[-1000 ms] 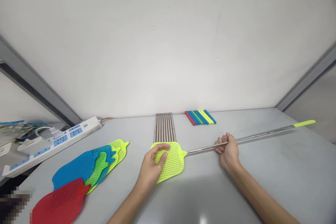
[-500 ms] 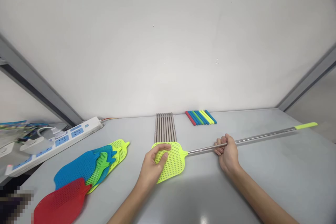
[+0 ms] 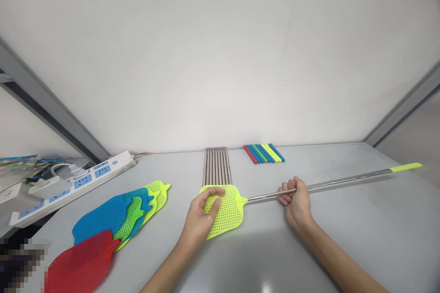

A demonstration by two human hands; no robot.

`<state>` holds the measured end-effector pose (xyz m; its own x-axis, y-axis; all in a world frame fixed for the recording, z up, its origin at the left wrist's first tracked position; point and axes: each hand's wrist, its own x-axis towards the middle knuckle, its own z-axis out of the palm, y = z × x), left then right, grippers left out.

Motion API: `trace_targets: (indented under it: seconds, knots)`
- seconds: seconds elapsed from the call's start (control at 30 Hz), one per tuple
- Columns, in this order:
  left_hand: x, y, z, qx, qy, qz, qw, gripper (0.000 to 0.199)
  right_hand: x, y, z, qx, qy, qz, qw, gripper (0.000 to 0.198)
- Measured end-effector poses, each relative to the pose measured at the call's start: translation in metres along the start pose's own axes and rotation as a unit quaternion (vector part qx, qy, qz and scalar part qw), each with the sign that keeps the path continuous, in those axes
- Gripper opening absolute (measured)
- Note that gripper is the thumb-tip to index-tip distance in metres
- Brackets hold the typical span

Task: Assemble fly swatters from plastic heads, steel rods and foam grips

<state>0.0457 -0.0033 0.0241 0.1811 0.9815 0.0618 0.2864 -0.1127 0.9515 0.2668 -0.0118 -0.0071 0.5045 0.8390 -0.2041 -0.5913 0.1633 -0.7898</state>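
Observation:
A yellow-green fly swatter with a long metal telescopic rod lies across my two hands. My left hand (image 3: pixel 202 213) grips its perforated head (image 3: pixel 229 215), thumb on top and fingers curled over the upper edge. Around the middle of the metal rod (image 3: pixel 263 196), the fingers of my right hand (image 3: pixel 297 199) are closed. The rod slants up to the right and ends in a yellow-green handle (image 3: pixel 407 167). Behind the swatter head stands a row of metal rods (image 3: pixel 217 167), their near ends hidden by it.
Several colored handle sleeves (image 3: pixel 264 153) lie side by side near the wall. Overlapping loose swatter heads, blue (image 3: pixel 101 217), green, yellow and a red one (image 3: pixel 82 263), spread at the left. Behind them is a power strip (image 3: pixel 115 165) with plugs. Grey frame posts flank the table (image 3: pixel 343 233).
The handle end has shifted slightly to the right and the rod reaches a little farther. My right hand has moved very slightly left on the rod. My left hand keeps its hold.

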Motion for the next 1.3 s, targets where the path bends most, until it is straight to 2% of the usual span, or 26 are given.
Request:
trace_targets:
  seconds: [0.83, 1.13, 1.3]
  knots:
    - [0.000, 0.003, -0.002, 0.016, -0.004, 0.000, 1.000, 0.018, -0.013, 0.000, 0.012, -0.004, 0.016, 0.018, 1.000, 0.034]
    - [0.000, 0.003, -0.003, 0.011, -0.006, 0.009, 1.000, 0.021, -0.014, 0.001, 0.012, -0.016, 0.008, 0.039, 0.999, 0.031]
    - [0.001, -0.001, -0.003, 0.001, -0.010, 0.000, 1.000, 0.020, -0.013, 0.002, 0.011, -0.034, -0.018, 0.054, 0.998, 0.033]
